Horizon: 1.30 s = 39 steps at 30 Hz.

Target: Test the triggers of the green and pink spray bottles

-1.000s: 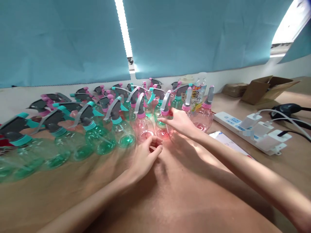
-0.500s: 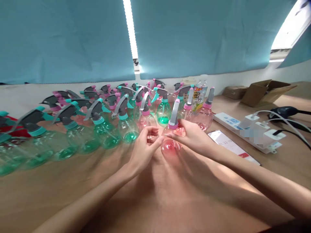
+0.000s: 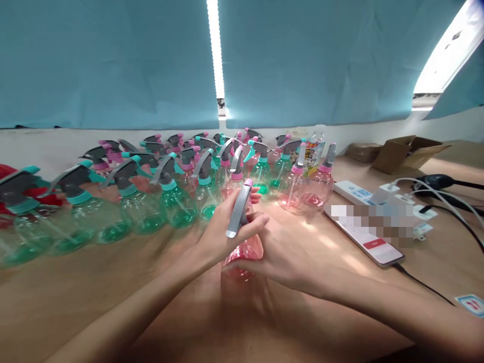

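Note:
A pink transparent spray bottle (image 3: 245, 254) with a grey and pink spray head (image 3: 239, 212) is between my hands, close in front of me. My left hand (image 3: 221, 224) is closed about the neck just below the spray head, its thumb across the near side and its fingertips showing behind. Lower down, my right hand (image 3: 285, 257) grips the round body, thumb along the front. The neck collar is hidden by my fingers. A little pink tint shows at the bottle's base.
Several green spray bottles (image 3: 179, 209) line the left and middle, with pink ones (image 3: 317, 189) among and right of them. A phone (image 3: 372, 244), a power strip (image 3: 351, 191) with cables and an open cardboard box (image 3: 401, 156) are at the right.
The pink spray bottle has come nearer to me and slightly left. My left hand, apart from it before, now holds its neck; my right hand has moved down the body.

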Each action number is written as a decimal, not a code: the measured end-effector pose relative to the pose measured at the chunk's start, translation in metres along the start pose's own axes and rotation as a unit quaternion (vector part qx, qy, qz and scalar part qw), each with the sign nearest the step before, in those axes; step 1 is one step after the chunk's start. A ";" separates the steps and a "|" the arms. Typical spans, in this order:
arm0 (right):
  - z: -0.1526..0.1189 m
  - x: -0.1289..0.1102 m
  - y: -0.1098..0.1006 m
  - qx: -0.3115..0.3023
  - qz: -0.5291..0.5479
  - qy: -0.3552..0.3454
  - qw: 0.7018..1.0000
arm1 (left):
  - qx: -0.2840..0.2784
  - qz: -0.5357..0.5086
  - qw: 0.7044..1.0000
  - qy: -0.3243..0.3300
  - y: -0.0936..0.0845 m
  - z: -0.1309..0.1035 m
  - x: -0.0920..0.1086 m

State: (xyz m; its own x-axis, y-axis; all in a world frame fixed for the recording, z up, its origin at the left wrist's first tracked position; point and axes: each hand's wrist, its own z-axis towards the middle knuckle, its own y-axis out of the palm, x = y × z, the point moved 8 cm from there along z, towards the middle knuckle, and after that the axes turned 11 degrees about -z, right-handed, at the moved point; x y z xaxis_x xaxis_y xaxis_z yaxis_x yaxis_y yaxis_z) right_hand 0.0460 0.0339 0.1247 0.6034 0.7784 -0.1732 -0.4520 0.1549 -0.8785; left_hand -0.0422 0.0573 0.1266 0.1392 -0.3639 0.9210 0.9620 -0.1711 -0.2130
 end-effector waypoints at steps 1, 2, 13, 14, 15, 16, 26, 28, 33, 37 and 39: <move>0.003 -0.006 -0.001 -0.006 -0.017 -0.016 1.000 | 0.000 -0.011 1.000 -0.004 -0.003 -0.003 -0.001; 0.005 -0.010 -0.001 -0.010 -0.030 -0.029 0.999 | 0.001 -0.015 1.000 -0.006 -0.006 -0.007 -0.002; -0.026 0.064 0.057 -0.026 -0.040 -0.058 0.997 | 0.067 0.034 0.997 0.027 -0.038 -0.013 -0.017; -0.029 0.073 0.062 -0.030 -0.029 -0.054 0.998 | 0.068 0.023 0.997 0.029 -0.038 -0.011 -0.018; -0.032 0.081 0.067 -0.036 -0.023 -0.049 0.998 | 0.070 0.014 0.997 0.029 -0.038 -0.008 -0.019; -0.033 0.087 0.073 -0.049 -0.025 -0.045 0.997 | 0.073 0.010 0.997 0.027 -0.038 -0.006 -0.021; -0.034 0.096 0.098 -0.168 0.011 0.013 0.986 | 0.075 0.051 0.996 0.011 -0.040 -0.001 -0.026; -0.035 0.096 0.099 -0.173 0.018 0.015 0.985 | 0.064 0.056 0.996 0.025 -0.038 0.001 -0.021; -0.036 0.098 0.100 -0.179 0.014 0.017 0.984 | 0.036 0.044 0.997 0.050 -0.032 0.007 -0.011; -0.037 0.100 0.100 -0.175 0.024 0.015 0.984 | 0.037 0.029 0.997 0.054 -0.033 0.007 -0.008; -0.038 0.101 0.101 -0.179 0.027 0.013 0.983 | 0.036 0.030 0.998 0.050 -0.033 0.006 -0.008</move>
State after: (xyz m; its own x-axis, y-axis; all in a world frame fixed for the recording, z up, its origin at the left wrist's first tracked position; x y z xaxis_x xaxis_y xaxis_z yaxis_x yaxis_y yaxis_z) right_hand 0.0858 0.1052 0.0017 0.6034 0.7630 -0.2320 -0.2274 -0.1143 -0.9671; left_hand -0.0738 0.0715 0.1280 0.1760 -0.4611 0.8697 0.9674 -0.0823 -0.2394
